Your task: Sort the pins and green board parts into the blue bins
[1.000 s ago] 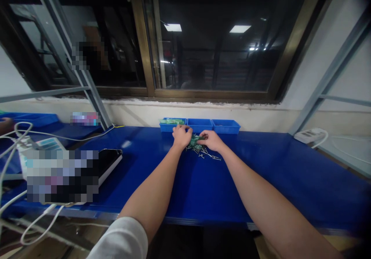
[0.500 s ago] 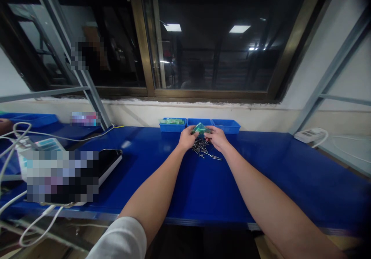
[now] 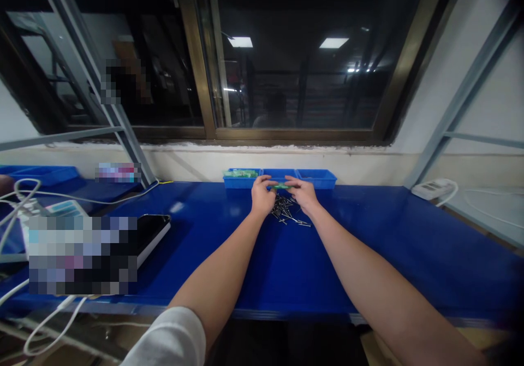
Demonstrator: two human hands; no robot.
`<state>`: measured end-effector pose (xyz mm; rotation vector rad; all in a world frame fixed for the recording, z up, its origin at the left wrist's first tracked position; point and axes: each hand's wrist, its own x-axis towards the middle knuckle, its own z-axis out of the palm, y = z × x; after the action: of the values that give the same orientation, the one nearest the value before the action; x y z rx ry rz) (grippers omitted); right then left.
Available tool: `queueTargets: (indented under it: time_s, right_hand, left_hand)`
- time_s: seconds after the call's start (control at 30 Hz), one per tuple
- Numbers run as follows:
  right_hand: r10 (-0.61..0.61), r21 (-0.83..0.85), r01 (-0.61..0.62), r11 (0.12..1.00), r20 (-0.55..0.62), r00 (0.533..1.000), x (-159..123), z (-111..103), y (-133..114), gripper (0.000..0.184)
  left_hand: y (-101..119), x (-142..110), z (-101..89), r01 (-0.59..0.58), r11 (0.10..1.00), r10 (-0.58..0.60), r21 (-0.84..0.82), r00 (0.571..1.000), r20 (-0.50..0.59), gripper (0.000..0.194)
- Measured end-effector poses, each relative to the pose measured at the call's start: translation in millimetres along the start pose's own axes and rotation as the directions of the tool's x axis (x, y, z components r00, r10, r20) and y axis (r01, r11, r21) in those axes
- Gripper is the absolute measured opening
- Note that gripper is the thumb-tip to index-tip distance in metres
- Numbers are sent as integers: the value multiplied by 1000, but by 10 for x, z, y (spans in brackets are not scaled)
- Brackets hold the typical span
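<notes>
Between my two hands is a small green plastic bag point(image 3: 280, 186), seen nearly edge-on. My left hand point(image 3: 263, 194) grips its left side, and my right hand point(image 3: 303, 193) pinches the right side. Just below the fingers a loose pile of thin metal screws or pins point(image 3: 282, 208) lies on the blue table point(image 3: 282, 267); their exact kind is too small to make out. Behind my hands stands a row of blue bins. The left bin point(image 3: 241, 182) holds similar green bags, and my fingers partly hide the middle bin point(image 3: 279, 175).
The right bin point(image 3: 317, 179) contains something small and dark. A phone-like device point(image 3: 153, 229), partly blurred out, and white cables point(image 3: 57, 322) lie at left. A white power strip point(image 3: 434, 189) sits at the right edge. Metal posts point(image 3: 462, 90) frame the table below a window.
The green bag has tipped from showing its face to lying almost edge-on. Both hands stay on it, with their fingers now raised over it. The camera view has shifted slightly.
</notes>
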<state>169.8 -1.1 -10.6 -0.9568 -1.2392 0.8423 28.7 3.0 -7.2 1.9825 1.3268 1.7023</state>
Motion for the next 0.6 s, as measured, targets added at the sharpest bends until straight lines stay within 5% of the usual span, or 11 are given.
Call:
queueTargets:
  time_s: [0.23,0.4,0.6]
  right_hand:
    - [127,21,-126,992,-15,992,37,-24,27,33]
    - [162,43,-160,986,-50,985,24,-17,-11,39]
    - [156,34,-155,987,-49,987,-4,-4,-38,40]
  left_hand:
    - [0,13,-11,95,987,-80,-129,990,116,19]
    - [-24,2,25,193,949,-160,-248,976,148,44]
    - [-33,17,10,183,951,-133,-250,970,202,19]
